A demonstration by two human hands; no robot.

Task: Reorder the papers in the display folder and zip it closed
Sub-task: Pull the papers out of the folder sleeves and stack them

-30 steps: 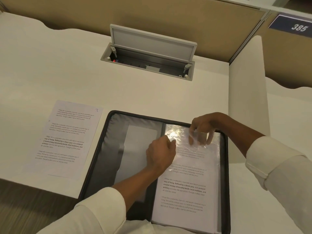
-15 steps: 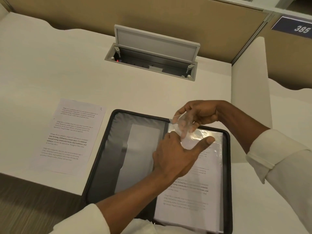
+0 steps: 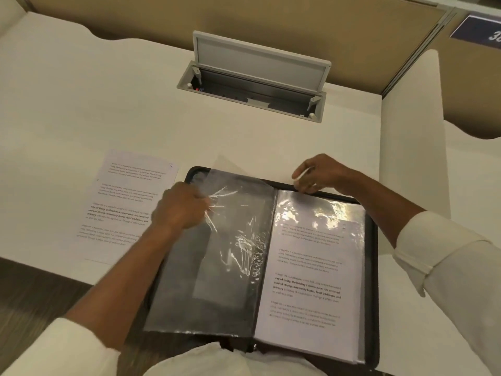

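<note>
A black zip display folder [image 3: 372, 267] lies open at the desk's front edge. My left hand [image 3: 180, 206] grips an empty clear sleeve [image 3: 233, 248], turned over onto the folder's left half. On the right half a printed paper [image 3: 309, 275] sits inside the top sleeve. My right hand [image 3: 315, 173] rests at the folder's top edge, its curled fingers pinching the upper corner of the right-hand sleeves. A loose printed paper [image 3: 124, 204] marked 3 lies on the desk left of the folder.
A cable box with a raised grey lid [image 3: 257, 61] is sunk into the desk [image 3: 81, 104] behind the folder. A white divider panel [image 3: 412, 137] stands on the right, tan partitions behind. The folder's near end overhangs the desk edge above my lap.
My left hand has pulled the clear sleeve from the right stack over to the left half. My right hand dropped from the lifted sleeve to the folder's top edge.
</note>
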